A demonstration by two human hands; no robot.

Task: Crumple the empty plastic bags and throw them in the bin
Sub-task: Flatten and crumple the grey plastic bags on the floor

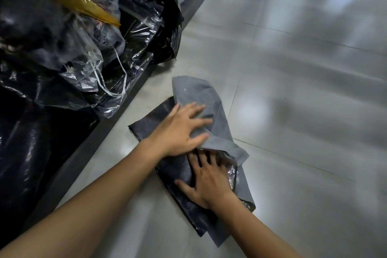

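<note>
Both hands lie flat with fingers spread on a grey plastic bag (pixel 201 94) on the tiled floor (pixel 303 111). Left hand (pixel 182 130) presses its folded grey upper flap; right hand (pixel 206 182) presses the black inner side below, just beside it. Clear and black bags (pixel 88 48) are piled at the left edge.

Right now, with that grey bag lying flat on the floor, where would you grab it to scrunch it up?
Probably at the folded-over grey flap between the two hands, coming from above. The grey bag lies flat on the tiled floor, so its edges offer little to pinch, while that fold stands up slightly. The left hand and right hand both press on it with spread fingers.
</note>
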